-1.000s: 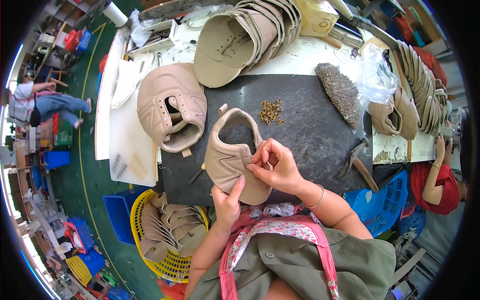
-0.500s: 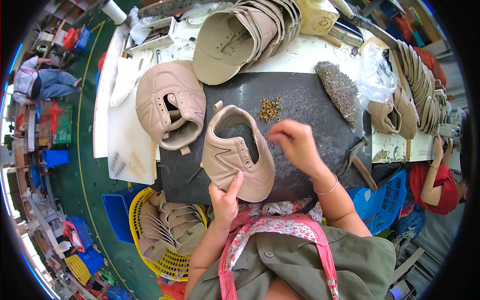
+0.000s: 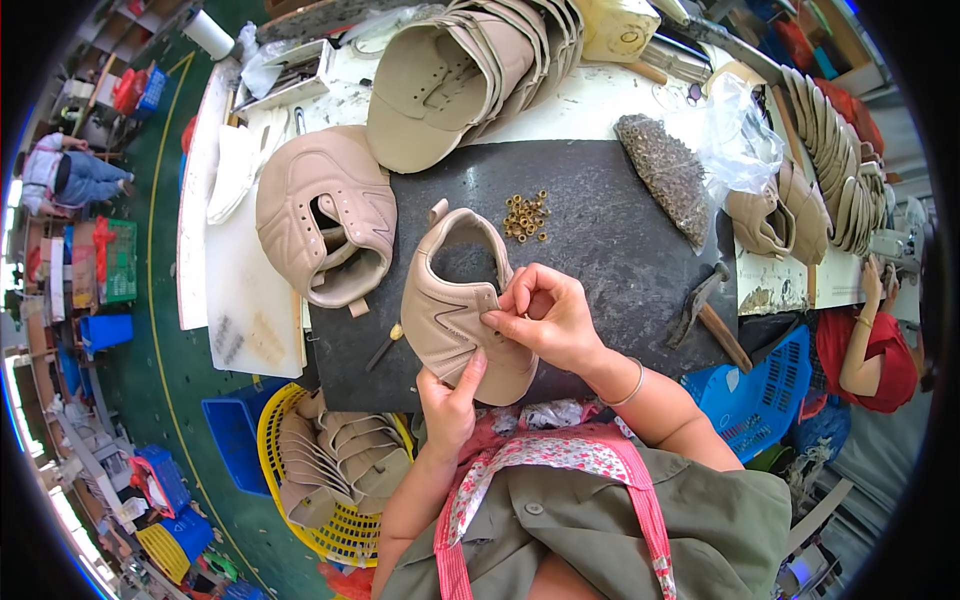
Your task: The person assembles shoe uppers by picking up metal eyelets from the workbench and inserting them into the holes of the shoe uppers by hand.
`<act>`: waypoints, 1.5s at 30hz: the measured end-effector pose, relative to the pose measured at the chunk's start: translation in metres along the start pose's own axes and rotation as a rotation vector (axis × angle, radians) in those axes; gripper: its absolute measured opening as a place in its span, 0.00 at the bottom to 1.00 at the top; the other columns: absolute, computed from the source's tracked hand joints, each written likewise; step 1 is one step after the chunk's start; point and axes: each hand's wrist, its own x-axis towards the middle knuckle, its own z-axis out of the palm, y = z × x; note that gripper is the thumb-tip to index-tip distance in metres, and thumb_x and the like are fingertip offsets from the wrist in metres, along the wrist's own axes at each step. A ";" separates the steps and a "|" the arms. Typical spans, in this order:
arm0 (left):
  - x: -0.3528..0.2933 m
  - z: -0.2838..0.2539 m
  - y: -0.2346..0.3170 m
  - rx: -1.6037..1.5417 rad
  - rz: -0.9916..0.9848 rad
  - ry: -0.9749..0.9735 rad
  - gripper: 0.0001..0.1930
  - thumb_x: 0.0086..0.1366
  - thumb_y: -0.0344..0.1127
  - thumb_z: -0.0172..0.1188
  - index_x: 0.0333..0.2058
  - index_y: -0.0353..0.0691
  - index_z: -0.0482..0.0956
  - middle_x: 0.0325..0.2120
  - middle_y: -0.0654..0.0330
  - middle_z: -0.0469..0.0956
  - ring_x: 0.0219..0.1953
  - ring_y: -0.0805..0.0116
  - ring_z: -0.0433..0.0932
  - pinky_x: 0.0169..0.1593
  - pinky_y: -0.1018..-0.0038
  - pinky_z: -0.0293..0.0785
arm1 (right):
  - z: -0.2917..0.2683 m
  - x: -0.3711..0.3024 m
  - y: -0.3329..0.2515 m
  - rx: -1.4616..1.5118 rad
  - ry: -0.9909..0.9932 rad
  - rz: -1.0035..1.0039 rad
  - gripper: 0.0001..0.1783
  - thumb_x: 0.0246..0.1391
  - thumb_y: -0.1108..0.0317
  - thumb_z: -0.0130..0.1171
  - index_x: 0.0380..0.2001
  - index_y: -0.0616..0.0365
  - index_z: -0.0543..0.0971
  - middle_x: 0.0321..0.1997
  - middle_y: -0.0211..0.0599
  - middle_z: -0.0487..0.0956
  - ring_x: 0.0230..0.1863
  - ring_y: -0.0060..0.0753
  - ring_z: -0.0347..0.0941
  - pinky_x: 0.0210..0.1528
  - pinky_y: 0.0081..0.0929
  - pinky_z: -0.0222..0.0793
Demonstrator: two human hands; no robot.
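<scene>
A beige shoe upper (image 3: 430,318) is held over the dark work board (image 3: 600,220), its heel loop pointing away from me. My left hand (image 3: 450,405) grips its near end, thumb on top. At the row of lace holes, my right hand (image 3: 555,322) has thumb and forefinger pinched against the edge; whatever is between the fingertips is hidden. Just beyond lies a small heap of brass eyelets (image 3: 525,217). A hammer (image 3: 712,318) rests at the board's right side, and a short rod-like tool (image 3: 384,347) with a pale tip lies left of the upper.
Another upper (image 3: 315,205) sits at the left, beside a nested stack of uppers (image 3: 425,95) at the back. A pointed heap of small dark pieces (image 3: 660,175) adjoins clear plastic. A yellow basket (image 3: 350,545), a blue crate (image 3: 765,400) and a person in red (image 3: 865,365) flank the table.
My right hand has come left and nearer, from beside the eyelets to the upper's lace holes. The left hand keeps its hold, and the view has shifted slightly.
</scene>
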 end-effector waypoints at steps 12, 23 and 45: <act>0.001 0.003 0.005 -0.092 0.009 0.002 0.13 0.58 0.23 0.55 0.43 0.30 0.72 0.39 0.58 0.75 0.40 0.75 0.73 0.46 0.78 0.67 | -0.061 0.046 0.013 -1.325 0.202 -0.331 0.06 0.42 0.71 0.61 0.24 0.61 0.75 0.23 0.38 0.73 0.25 0.41 0.70 0.28 0.31 0.67; 0.001 0.001 0.006 -0.019 0.012 0.014 0.13 0.57 0.24 0.56 0.42 0.29 0.73 0.38 0.57 0.76 0.39 0.74 0.74 0.45 0.77 0.68 | -0.002 0.016 -0.020 -0.442 -0.065 -0.313 0.07 0.37 0.81 0.61 0.24 0.61 0.78 0.29 0.33 0.77 0.33 0.30 0.74 0.36 0.24 0.69; 0.001 -0.005 0.005 -0.049 -0.027 -0.046 0.16 0.57 0.22 0.55 0.46 0.30 0.69 0.42 0.56 0.74 0.43 0.72 0.73 0.49 0.75 0.65 | -0.075 0.060 0.016 -1.343 0.260 -0.328 0.02 0.45 0.75 0.56 0.25 0.61 0.75 0.28 0.42 0.72 0.29 0.45 0.70 0.33 0.34 0.67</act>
